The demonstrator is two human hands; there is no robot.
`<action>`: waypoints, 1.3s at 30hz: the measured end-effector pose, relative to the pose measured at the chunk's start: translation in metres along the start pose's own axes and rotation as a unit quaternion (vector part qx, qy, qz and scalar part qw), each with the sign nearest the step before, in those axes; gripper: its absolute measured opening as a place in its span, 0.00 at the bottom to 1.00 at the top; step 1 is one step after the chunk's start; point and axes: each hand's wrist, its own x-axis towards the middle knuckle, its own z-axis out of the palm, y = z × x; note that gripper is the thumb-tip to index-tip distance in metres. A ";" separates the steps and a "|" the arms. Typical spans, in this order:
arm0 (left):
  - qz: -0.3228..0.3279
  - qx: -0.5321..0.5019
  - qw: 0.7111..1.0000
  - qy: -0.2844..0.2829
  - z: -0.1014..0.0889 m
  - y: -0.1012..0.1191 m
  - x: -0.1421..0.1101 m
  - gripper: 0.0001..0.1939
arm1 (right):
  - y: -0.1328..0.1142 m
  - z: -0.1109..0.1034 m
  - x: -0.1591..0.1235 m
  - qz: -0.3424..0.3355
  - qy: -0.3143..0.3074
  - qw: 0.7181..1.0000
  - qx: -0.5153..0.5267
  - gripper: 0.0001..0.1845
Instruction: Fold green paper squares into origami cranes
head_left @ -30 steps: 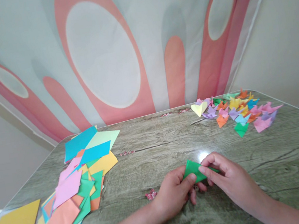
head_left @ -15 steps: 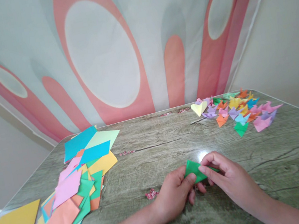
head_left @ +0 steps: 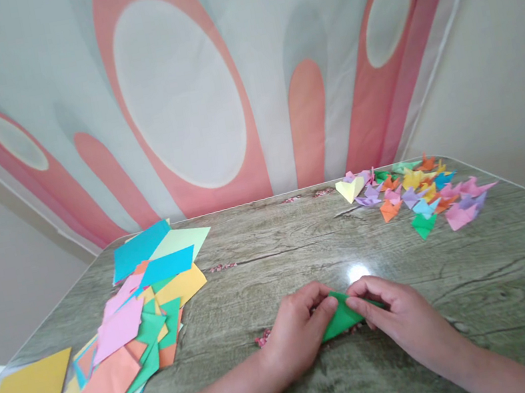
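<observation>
A folded piece of green origami paper [head_left: 341,319] is held between my two hands, low over the near middle of the table. My left hand [head_left: 302,326] pinches its left side, thumb on the near face and fingers behind. My right hand [head_left: 388,304] grips the right part between thumb and forefinger, and a narrow green tip shows past those fingers. The paper's lower edge runs down to the left. Parts of it are covered by my fingers, so the full folded shape is hidden.
Loose coloured paper sheets [head_left: 118,330] lie heaped on the left, with a mustard sheet [head_left: 27,392] by the left edge. Several small folded paper figures [head_left: 423,185] sit at the far right, beside a pale yellow heart-shaped piece [head_left: 350,190]. A printed backdrop [head_left: 264,88] rises behind the wood-patterned table [head_left: 270,239].
My left hand has shifted its grip toward the paper's top edge. The green paper has turned and sits a little lower, with its lower left corner now showing. My right hand has barely moved.
</observation>
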 end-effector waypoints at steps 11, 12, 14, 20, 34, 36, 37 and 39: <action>0.119 0.268 0.953 -0.070 -0.007 -0.003 -0.002 0.15 | 0.005 0.007 -0.001 -0.057 -0.021 0.998 -0.032 0.08; 0.129 0.278 0.949 -0.067 -0.007 -0.003 -0.002 0.15 | 0.005 0.007 -0.002 -0.059 -0.022 0.997 -0.032 0.08; 0.140 0.279 0.948 -0.062 -0.006 -0.004 -0.002 0.15 | 0.006 0.007 -0.002 -0.057 -0.024 0.998 -0.033 0.08; 0.140 0.246 0.958 -0.050 -0.006 -0.007 -0.003 0.13 | 0.003 0.006 -0.001 -0.035 -0.038 0.997 -0.049 0.08; -0.037 -0.028 0.997 -0.060 -0.007 -0.005 0.001 0.12 | 0.001 0.004 -0.002 -0.004 -0.033 0.998 -0.051 0.11; -0.065 -0.082 0.992 -0.071 -0.006 -0.009 0.002 0.13 | 0.002 0.004 -0.001 -0.001 -0.037 0.998 -0.049 0.11; -0.069 -0.095 0.990 -0.073 -0.006 -0.010 0.003 0.13 | 0.002 0.004 -0.001 -0.001 -0.039 0.998 -0.048 0.11; -0.066 -0.096 0.991 -0.070 -0.005 -0.012 0.003 0.13 | 0.002 0.003 -0.001 0.002 -0.041 0.998 -0.045 0.11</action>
